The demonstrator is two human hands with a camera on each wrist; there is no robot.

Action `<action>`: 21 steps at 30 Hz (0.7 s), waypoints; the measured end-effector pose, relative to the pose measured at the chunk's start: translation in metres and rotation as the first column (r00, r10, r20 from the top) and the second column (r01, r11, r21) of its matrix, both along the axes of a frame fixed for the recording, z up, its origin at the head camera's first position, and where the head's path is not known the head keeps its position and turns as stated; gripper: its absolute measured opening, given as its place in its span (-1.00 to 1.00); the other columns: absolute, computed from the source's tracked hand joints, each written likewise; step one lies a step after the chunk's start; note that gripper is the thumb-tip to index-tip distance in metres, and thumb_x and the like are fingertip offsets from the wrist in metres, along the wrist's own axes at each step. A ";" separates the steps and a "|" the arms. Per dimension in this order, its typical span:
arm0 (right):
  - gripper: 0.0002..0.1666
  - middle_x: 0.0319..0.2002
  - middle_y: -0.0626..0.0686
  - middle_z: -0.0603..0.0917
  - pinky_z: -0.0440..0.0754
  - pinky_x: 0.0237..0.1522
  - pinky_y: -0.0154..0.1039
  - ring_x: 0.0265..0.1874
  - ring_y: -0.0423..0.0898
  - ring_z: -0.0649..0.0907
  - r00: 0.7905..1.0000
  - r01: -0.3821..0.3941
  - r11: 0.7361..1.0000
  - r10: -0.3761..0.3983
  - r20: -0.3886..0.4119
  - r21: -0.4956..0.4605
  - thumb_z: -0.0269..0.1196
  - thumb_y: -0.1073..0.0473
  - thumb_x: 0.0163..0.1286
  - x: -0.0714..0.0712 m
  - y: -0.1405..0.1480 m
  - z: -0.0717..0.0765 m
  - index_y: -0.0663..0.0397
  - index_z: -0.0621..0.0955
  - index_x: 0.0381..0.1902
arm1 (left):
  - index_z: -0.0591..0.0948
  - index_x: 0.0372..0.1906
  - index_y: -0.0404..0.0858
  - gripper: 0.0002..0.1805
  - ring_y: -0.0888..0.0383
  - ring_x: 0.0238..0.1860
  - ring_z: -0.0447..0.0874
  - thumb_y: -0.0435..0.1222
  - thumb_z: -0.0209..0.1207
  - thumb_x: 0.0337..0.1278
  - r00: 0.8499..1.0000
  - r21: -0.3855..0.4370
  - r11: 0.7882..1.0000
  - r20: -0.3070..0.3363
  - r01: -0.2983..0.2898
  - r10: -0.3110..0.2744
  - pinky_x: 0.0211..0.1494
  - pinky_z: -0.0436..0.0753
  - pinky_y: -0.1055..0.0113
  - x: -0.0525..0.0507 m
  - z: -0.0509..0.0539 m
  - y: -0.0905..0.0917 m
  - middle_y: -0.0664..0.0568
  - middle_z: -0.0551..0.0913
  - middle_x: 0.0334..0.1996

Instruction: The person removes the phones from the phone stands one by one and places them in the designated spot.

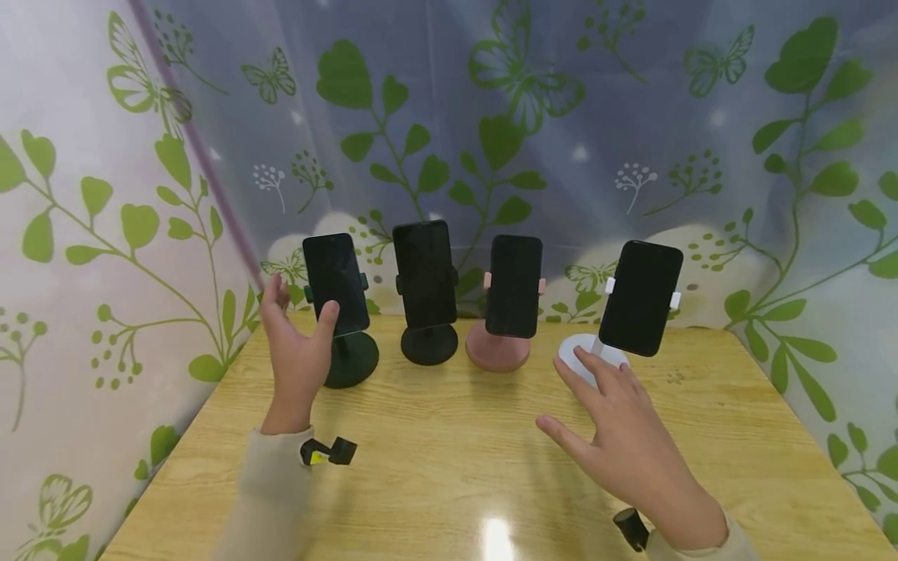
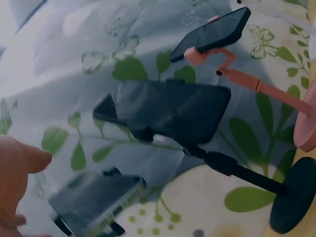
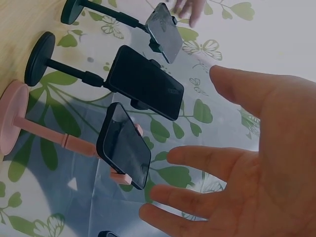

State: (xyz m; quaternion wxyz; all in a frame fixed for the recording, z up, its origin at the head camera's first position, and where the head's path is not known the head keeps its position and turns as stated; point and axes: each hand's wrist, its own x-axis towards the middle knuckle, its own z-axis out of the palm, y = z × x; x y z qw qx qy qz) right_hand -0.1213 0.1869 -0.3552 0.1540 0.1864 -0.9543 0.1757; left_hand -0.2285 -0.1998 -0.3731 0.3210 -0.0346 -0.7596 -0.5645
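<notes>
Wood-grained and pale yellow, the bench (image 1: 435,444) carried four phone stands in a row, each with a dark-screened phone clamped upright or leaning at its top. At the left stood the dark green stand (image 1: 359,362) with its phone (image 1: 333,269); next to it came the black stand (image 1: 429,348) and its taller phone (image 1: 424,273), then the pink stand (image 1: 498,352) with a third phone (image 1: 514,284). At the right, the white stand (image 1: 577,345) held a fourth phone (image 1: 640,296), its top tipped to the right.

The left hand (image 1: 298,362) was raised beside the first phone, thumb wide of the fingers and nothing in its grasp; the left wrist view showed a gap between thumb and phone. The right hand (image 1: 627,444) spread wide and unladen before the white stand; whether its fingertips touched the round base could not be told. Behind hung a cloth (image 1: 435,101) printed with green leaves and butterflies.
</notes>
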 end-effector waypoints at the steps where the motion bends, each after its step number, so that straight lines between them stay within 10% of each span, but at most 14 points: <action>1: -0.14 0.47 0.27 0.37 0.13 0.44 0.43 0.48 0.23 0.35 1.000 0.002 1.000 -0.002 0.004 0.001 0.33 -0.28 0.41 0.000 0.000 0.000 0.06 0.46 0.49 | -0.11 0.67 -0.07 -0.05 -0.01 0.61 0.01 -0.01 0.22 0.46 0.998 0.029 0.999 0.053 0.016 -0.017 0.62 0.06 -0.06 -0.001 0.000 -0.002 -0.13 0.04 0.59; 6: -0.13 0.46 0.28 0.38 0.10 0.45 0.43 0.47 0.24 0.35 0.999 0.019 1.000 -0.019 0.033 0.000 0.31 -0.31 0.42 0.000 0.001 -0.001 0.09 0.47 0.48 | -0.15 0.66 -0.02 -0.02 -0.09 0.57 0.13 0.12 0.17 0.43 0.957 0.182 0.980 0.260 0.084 -0.130 0.58 0.19 -0.06 -0.005 0.002 -0.005 -0.21 0.11 0.54; 11: -0.12 0.46 0.29 0.39 0.10 0.44 0.44 0.46 0.27 0.35 0.998 0.025 0.999 -0.026 0.060 0.019 0.27 -0.36 0.43 0.000 0.002 -0.001 0.13 0.49 0.45 | 0.02 0.53 -0.23 -0.19 0.02 0.36 0.30 0.06 0.12 0.49 0.924 0.355 0.932 0.327 0.075 -0.199 0.48 0.32 0.13 -0.011 0.001 -0.006 -0.16 0.22 0.42; 21: -0.18 0.44 0.30 0.40 0.11 0.40 0.48 0.46 0.28 0.35 0.996 0.013 0.998 -0.018 0.082 0.054 0.23 -0.38 0.45 -0.001 0.001 -0.004 0.12 0.57 0.36 | 0.34 0.48 -0.32 -0.32 0.35 0.05 0.64 0.04 0.08 0.53 0.849 0.287 0.935 0.423 0.207 -0.318 0.35 0.55 0.26 -0.012 -0.005 -0.012 -0.14 0.51 0.31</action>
